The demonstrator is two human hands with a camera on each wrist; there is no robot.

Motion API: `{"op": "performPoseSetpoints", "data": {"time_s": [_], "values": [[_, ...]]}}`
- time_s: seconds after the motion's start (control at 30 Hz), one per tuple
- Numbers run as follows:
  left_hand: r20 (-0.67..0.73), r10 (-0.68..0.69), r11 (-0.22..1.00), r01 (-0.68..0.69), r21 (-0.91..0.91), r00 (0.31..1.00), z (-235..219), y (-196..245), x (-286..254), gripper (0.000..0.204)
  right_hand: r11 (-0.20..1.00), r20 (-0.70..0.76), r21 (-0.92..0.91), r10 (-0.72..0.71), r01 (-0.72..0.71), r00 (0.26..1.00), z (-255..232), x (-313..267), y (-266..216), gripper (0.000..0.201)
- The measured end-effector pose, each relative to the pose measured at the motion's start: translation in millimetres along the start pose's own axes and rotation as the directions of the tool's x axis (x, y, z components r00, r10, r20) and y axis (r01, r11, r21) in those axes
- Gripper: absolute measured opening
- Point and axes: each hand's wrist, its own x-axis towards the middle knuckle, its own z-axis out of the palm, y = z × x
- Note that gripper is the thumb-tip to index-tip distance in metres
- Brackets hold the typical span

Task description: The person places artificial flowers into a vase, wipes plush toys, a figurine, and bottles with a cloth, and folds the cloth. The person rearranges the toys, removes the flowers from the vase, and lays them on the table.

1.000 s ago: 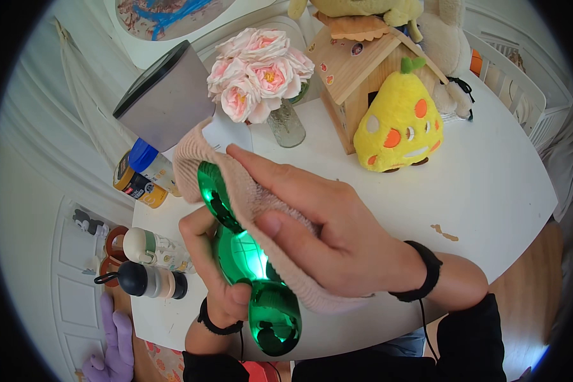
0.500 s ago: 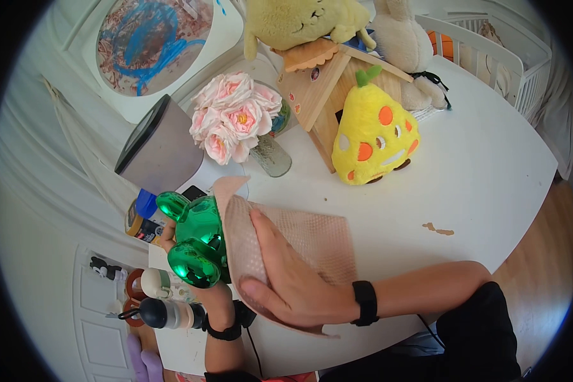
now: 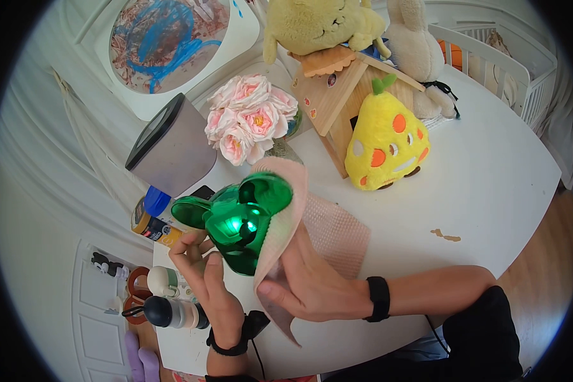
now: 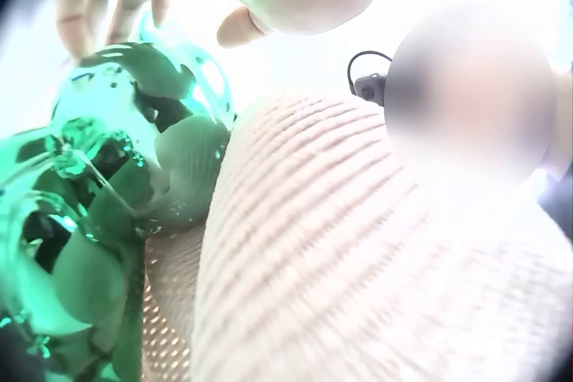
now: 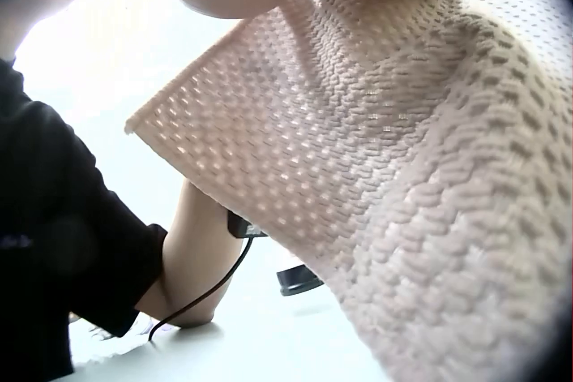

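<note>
A shiny green figurine (image 3: 235,232) with two rounded ears is held up above the table, tilted. My right hand (image 3: 315,290) grips a pale pink textured cloth (image 3: 337,232) and holds it against the figurine's right side. The cloth drapes behind my right fingers, and its loose corner hangs below the hand. My left hand (image 3: 218,296) is at the figurine's lower left, fingers spread and loosely bent. In the left wrist view its fingertips are right at the top of the green surface (image 4: 134,122), with the thumb standing apart. In the right wrist view the cloth (image 5: 295,122) covers the figurine.
Pink flowers (image 3: 251,118) in a glass vase, a grey bin (image 3: 175,149) and a wooden house (image 3: 331,95) stand behind. A yellow plush pear (image 3: 388,143) leans on the house. Bottles (image 3: 175,312) and a yellow-labelled jar (image 3: 149,223) line the left of the white table (image 3: 490,191).
The figurine has turned in my hands, its ears now upward. My left hand has loosened from gripping it to relaxed fingers beside it. The right hand keeps the cloth against it.
</note>
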Motion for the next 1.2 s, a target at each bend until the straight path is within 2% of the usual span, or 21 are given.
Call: {"op": "performPoseSetpoints", "data": {"time_s": [0.07, 0.13, 0.17, 0.23, 0.27, 0.37, 0.4, 0.47, 0.53, 0.57, 0.6, 0.67, 0.7, 0.73, 0.77, 0.83, 0.9, 0.93, 0.97, 1.07, 1.2], "values": [[-0.015, -0.014, 0.999, 0.013, -0.032, 1.000, -1, 2, 2, 0.053, 1.000, 0.002, 0.021, 0.011, -0.011, 1.000, -7, 5, 3, 0.080], [-0.043, -0.089, 0.964, 0.075, -0.253, 0.995, 4, 9, 7, 0.059, 0.994, -0.032, 0.105, -0.001, 0.004, 0.999, -11, 10, 6, 0.075], [-0.046, -0.090, 0.964, 0.076, -0.253, 0.995, 0, 9, 12, 0.059, 0.994, -0.029, 0.106, -0.001, 0.004, 1.000, -12, 12, 9, 0.075], [0.147, -0.186, 0.973, 0.202, -0.108, 0.972, -15, 8, 23, 0.069, 0.971, -0.067, 0.237, 0.040, -0.023, 0.997, -11, 16, 15, 0.066], [0.143, -0.186, 0.974, 0.202, -0.106, 0.972, -16, 4, 22, 0.069, 0.971, -0.065, 0.239, 0.039, -0.022, 0.997, -12, 19, 14, 0.066], [0.151, 0.056, 0.992, -0.037, -0.124, 0.987, -15, -7, 25, 0.087, 0.932, -0.061, 0.346, 0.139, -0.110, 0.988, -19, 24, 12, 0.053], [0.159, 0.049, 0.963, -0.005, -0.269, 0.986, -3, 1, 23, 0.094, 0.914, -0.031, 0.381, 0.160, -0.137, 0.987, -21, 25, 14, 0.048], [0.199, 0.076, 0.974, -0.029, -0.225, 0.977, -4, 1, 17, 0.110, 0.895, 0.004, 0.415, 0.180, -0.166, 0.984, -28, 30, 13, 0.045], [0.230, 0.074, 0.987, -0.038, -0.157, 0.970, -6, 12, 12, 0.113, 0.741, 0.266, 0.483, 0.384, -0.467, 0.884, -41, 38, -3, 0.046], [0.263, 0.072, 0.995, -0.050, -0.089, 0.962, -7, 16, 10, 0.116, 0.698, 0.315, 0.464, 0.445, -0.545, 0.838, -43, 40, -12, 0.047], [0.260, 0.072, 0.995, -0.051, -0.089, 0.963, -6, 16, 9, 0.116, 0.699, 0.318, 0.462, 0.444, -0.545, 0.838, -40, 40, -12, 0.047], [0.269, 0.039, 0.992, -0.004, -0.129, 0.962, -3, 15, 7, 0.119, 0.898, 0.083, 0.331, 0.280, -0.291, 0.957, -28, 34, -14, 0.050], [0.179, 0.043, 0.982, -0.009, -0.186, 0.983, 5, 17, 2, 0.108, 0.898, 0.086, 0.330, 0.277, -0.290, 0.957, -22, 30, -18, 0.050], [0.174, 0.043, 0.982, -0.009, -0.187, 0.984, 7, 14, 0, 0.108, 0.958, -0.039, 0.231, 0.186, -0.172, 0.982, -16, 27, -23, 0.052], [0.138, 0.121, 0.983, -0.100, -0.153, 0.983, 8, 8, -2, 0.105, 0.992, -0.152, 0.114, 0.076, -0.059, 0.985, -13, 25, -27, 0.056], [0.087, 0.211, 0.976, -0.205, -0.072, 0.974, 11, 6, -5, 0.094, 0.997, -0.117, 0.072, 0.028, -0.019, 0.993, -16, 20, -32, 0.060], [0.067, 0.148, 0.989, -0.146, -0.034, 0.987, 12, 8, -13, 0.093, 0.999, -0.087, 0.037, -0.017, 0.020, 0.996, -20, 18, -41, 0.064], [0.046, 0.090, 0.996, -0.091, 0.004, 0.995, 11, 10, -16, 0.093, 0.997, 0.004, -0.014, -0.073, 0.073, 0.997, -23, 19, -46, 0.071], [0.162, 0.267, 0.943, -0.293, 0.161, 0.950, 0, 9, -14, 0.094, 0.990, 0.099, -0.057, -0.125, 0.131, 0.987, -25, 20, -49, 0.078], [0.196, 0.250, 0.957, -0.273, 0.095, 0.948, -2, 11, -19, 0.095, 0.976, 0.208, -0.080, -0.185, 0.205, 0.961, -37, 27, -53, 0.080], [0.270, 0.234, 0.972, -0.228, -0.054, 0.934, 3, 13, -23, 0.098, 0.978, 0.140, 0.056, -0.207, 0.201, 0.968, -47, 37, -45, 0.078]]}}
